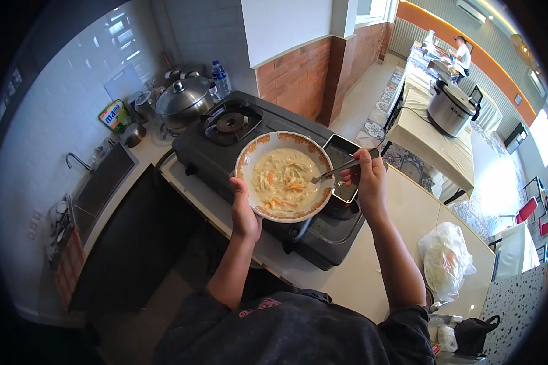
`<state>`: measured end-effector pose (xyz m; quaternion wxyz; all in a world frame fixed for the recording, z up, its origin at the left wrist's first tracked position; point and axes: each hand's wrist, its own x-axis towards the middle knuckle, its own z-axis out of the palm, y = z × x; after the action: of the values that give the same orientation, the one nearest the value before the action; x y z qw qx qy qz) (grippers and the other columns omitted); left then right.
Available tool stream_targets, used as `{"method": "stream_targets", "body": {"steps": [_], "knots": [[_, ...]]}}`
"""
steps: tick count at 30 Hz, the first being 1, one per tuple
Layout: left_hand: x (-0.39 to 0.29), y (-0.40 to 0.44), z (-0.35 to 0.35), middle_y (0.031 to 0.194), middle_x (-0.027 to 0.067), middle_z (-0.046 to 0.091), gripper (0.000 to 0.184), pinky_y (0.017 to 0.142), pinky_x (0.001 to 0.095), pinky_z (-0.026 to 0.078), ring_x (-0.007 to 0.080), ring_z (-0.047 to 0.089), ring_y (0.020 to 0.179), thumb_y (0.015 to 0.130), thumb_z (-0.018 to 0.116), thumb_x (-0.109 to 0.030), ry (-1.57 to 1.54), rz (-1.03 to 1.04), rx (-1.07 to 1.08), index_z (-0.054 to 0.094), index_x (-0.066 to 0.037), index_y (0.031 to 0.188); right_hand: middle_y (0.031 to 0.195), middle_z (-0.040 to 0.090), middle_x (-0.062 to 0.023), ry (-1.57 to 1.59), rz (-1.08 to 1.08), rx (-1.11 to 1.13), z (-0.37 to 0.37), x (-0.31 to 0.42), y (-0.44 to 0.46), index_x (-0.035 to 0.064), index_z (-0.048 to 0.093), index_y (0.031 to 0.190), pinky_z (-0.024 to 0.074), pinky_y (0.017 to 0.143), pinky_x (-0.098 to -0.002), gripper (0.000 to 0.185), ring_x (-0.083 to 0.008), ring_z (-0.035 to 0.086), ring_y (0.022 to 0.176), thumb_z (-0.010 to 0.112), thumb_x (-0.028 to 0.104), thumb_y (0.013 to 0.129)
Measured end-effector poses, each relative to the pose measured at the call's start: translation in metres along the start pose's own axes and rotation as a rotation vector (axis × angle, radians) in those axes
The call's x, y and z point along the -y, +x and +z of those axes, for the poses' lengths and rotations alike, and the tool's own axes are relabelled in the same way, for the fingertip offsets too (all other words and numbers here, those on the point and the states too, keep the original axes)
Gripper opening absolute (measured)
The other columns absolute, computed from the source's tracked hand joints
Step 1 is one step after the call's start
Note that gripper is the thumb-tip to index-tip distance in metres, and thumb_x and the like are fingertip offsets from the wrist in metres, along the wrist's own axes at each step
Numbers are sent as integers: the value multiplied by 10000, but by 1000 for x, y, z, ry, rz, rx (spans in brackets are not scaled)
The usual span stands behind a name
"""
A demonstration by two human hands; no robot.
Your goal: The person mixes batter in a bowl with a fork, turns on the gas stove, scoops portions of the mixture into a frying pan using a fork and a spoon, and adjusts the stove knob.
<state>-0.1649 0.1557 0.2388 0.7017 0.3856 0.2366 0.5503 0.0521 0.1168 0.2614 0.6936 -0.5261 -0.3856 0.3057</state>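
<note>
My left hand (245,210) grips the near left rim of a white bowl (248,198) with an orange-brown patterned border. Inside the bowl is a pale, creamy batter (283,182) with shredded vegetables, some of them orange. A metal fork (342,168) is pinched in my right hand (365,176), its far end dipping into the right side of the batter. The bowl is held over a dark gas stove (310,240). Partly hidden behind the bowl and my right hand, a rectangular pan (342,146) rests on the stove's right burner.
The left burner (231,123) is uncovered. A lidded steel pot (182,103) and a water bottle (220,78) stand beyond it. A sink (103,176) is at left. On the right are a plastic bag (446,258), a large rice cooker (452,111) and a distant person (463,56).
</note>
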Motion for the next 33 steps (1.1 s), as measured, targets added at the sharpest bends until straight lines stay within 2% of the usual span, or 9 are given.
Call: {"method": "stream_targets", "body": {"steps": [8,12,15,18,27,33], "knots": [[3,3,-4,1352,144,294,705,1015,348,276,229,318,1242,884,225,-554,-6,26,28,202,-15,1338,616,552,-40,-163,-201,-22,8,36,-12,32,480,875,430,484,-216,280,-88,534,529,369,281,941],[4,3,-6,1354,145,291,700,1017,348,271,232,313,1244,885,227,-550,-23,13,23,203,-15,1336,617,538,-35,-69,-149,-27,6,37,-7,39,473,885,429,477,-217,267,-84,534,529,368,279,941],[6,4,-6,1330,150,335,683,1001,355,291,238,352,1220,891,244,-539,-27,37,-8,257,-5,1316,634,526,-35,-54,-110,-25,4,30,-6,45,464,885,428,471,-216,260,-84,537,535,369,281,941],[5,3,-8,1347,142,296,686,1017,347,268,228,312,1242,889,233,-543,-12,20,29,205,-23,1336,651,520,-39,-88,-84,-11,2,14,-6,47,455,881,430,468,-216,257,-88,539,538,371,282,940],[8,10,-10,1330,134,311,645,1008,354,287,227,334,1226,894,232,-530,-26,32,44,213,-48,1322,661,552,-77,55,-27,-62,-3,18,1,37,454,896,444,482,-222,248,-111,537,528,369,266,937],[12,14,-9,1329,156,335,721,999,357,296,245,348,1222,877,242,-567,9,34,-13,240,2,1320,638,562,-92,120,-7,-80,-3,17,7,38,455,911,445,492,-226,235,-119,537,531,375,258,934]]}}
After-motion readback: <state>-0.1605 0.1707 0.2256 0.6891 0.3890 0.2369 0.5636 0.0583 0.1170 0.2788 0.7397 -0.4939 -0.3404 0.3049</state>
